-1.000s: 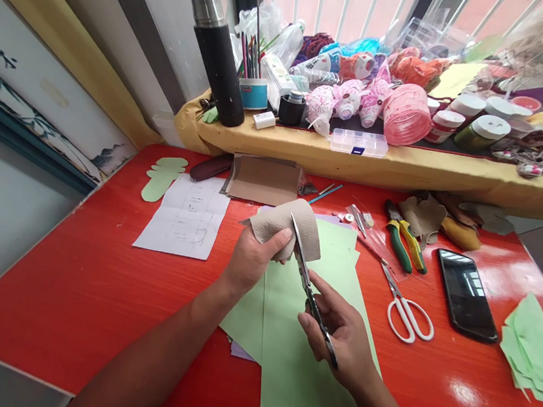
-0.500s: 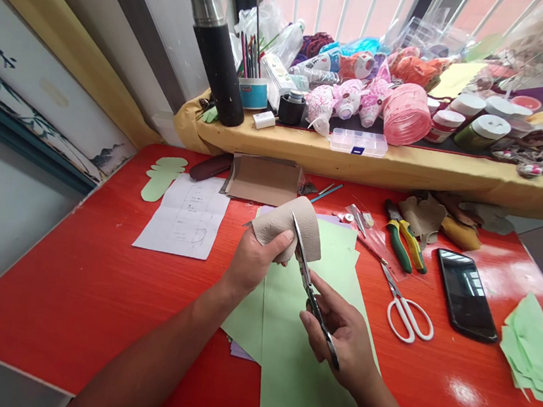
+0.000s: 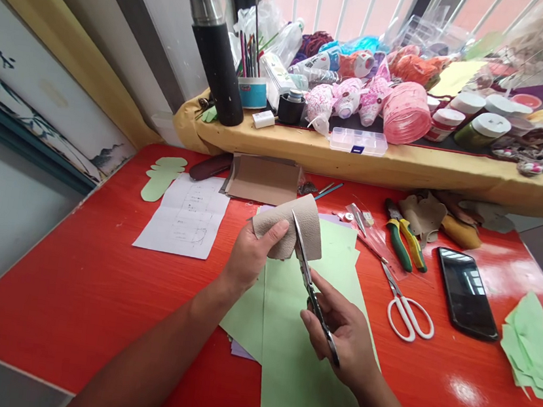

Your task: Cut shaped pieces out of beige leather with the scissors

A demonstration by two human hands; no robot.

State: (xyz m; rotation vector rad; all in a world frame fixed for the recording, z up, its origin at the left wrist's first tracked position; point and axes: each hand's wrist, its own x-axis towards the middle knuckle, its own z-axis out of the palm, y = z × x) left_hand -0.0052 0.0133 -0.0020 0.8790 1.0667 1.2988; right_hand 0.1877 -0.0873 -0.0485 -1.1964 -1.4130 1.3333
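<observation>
My left hand (image 3: 249,257) is closed on a curled piece of beige leather-like material (image 3: 299,223), held just above the red table (image 3: 68,284). My right hand (image 3: 340,334) grips the handles of a pair of metal scissors (image 3: 309,281). The blades point up and away, their tips against the beige piece's edge. Below both hands lie light green paper sheets (image 3: 301,365).
White-handled scissors (image 3: 404,309), green-and-yellow pliers (image 3: 403,241) and a black phone (image 3: 467,292) lie to the right, green paper cut-outs (image 3: 533,348) at the far right. A white printed sheet (image 3: 187,216) and brown card (image 3: 263,179) lie behind. A black flask (image 3: 215,51) stands on the cluttered sill.
The beige piece has turned slightly in my left hand and the thumb has shifted on it. The scissors have stayed in almost the same place.
</observation>
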